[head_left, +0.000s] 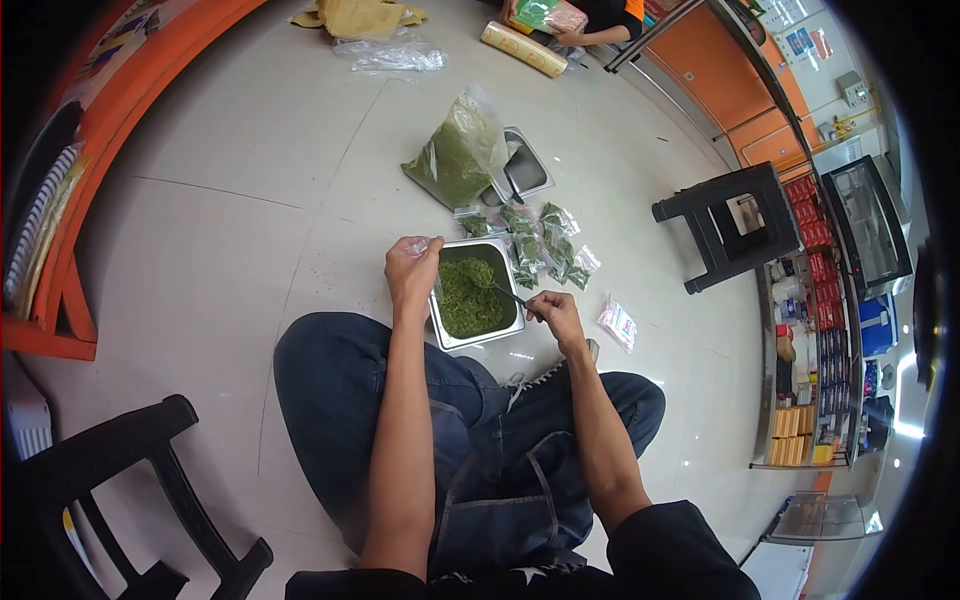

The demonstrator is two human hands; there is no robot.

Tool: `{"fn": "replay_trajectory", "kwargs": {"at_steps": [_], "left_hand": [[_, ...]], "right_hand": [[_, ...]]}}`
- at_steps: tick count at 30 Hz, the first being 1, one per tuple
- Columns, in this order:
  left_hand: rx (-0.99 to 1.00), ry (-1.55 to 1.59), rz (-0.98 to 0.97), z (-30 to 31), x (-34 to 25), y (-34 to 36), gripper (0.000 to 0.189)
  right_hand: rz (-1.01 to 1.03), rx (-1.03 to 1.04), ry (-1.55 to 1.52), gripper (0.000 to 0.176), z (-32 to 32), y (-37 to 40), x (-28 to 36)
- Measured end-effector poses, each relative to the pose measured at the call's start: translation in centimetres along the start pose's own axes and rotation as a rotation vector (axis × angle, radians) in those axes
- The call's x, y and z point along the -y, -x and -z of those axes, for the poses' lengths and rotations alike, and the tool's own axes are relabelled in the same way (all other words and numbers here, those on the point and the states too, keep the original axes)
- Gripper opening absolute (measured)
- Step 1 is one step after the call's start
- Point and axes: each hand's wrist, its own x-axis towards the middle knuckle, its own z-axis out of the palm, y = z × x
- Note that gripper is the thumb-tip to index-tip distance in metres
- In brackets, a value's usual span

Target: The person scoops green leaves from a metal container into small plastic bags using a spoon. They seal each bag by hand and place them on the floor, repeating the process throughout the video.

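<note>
My right hand (558, 316) pinches the spoon (511, 296), slanting up-left into the greens (468, 302) in the tray (484, 338); my left hand (410, 272), by its left rim, grips a clear bag (417, 246).

A black stool (782, 205) is near shelves (800, 467) with red boxes (824, 270); at far left is an orange unit (45, 336), probably shelving.
</note>
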Motion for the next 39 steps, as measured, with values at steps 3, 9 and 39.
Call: {"fn": "replay_trajectory", "kwargs": {"at_steps": [3, 9, 39], "left_hand": [[-0.001, -0.015, -0.002, 0.0, 0.4, -0.1, 0.028], [0.014, -0.019, 0.010, 0.0, 0.0, 0.0, 0.028], [0.017, -0.020, -0.019, 0.1, 0.6, -0.3, 0.028]], "right_hand": [[0.019, -0.001, 0.020, 0.011, -0.1, -0.1, -0.6], [0.083, 0.001, -0.036, 0.009, -0.1, -0.6, -1.2], [0.125, -0.084, -0.076, 0.010, -1.0, -0.8, -1.5]]}}
